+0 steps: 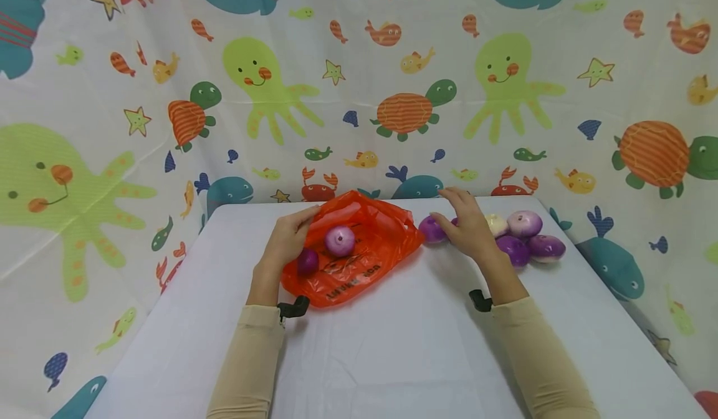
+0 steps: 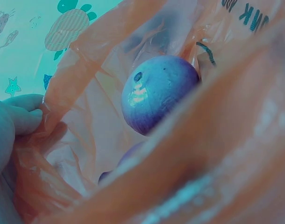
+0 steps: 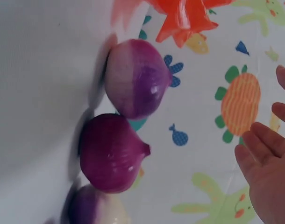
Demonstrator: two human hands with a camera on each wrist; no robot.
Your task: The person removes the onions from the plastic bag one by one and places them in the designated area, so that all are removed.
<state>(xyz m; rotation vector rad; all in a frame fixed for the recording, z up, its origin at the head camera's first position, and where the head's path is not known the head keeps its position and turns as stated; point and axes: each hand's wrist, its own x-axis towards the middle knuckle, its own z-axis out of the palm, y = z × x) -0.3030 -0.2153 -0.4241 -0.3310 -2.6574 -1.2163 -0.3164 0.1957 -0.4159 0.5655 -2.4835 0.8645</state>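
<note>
My left hand [image 1: 287, 239] pinches the rim of a red plastic bag [image 1: 387, 232] lying on the table, its mouth spread wide. Inside are a pale purple onion [image 1: 339, 241] and a darker onion [image 1: 308, 262]. The left wrist view has the hand's fingers [image 2: 28, 114] on the bag's edge, with the paler onion [image 2: 159, 93] beyond. Above the table, right of the bag, my right hand [image 1: 470, 227] holds nothing, fingers apart. Nearest to it is a purple onion [image 1: 432, 229]; in the right wrist view a two-toned onion [image 3: 138, 78] and a dark one [image 3: 110, 153] stand apart from the palm.
Several more onions sit together at the right, among them a whitish one [image 1: 496, 224], a pale purple one [image 1: 525, 224] and a dark one [image 1: 513, 250]. A white cloth covers the table [image 1: 392, 356]. Behind its far edge hangs a sea-animal curtain [image 1: 359, 63].
</note>
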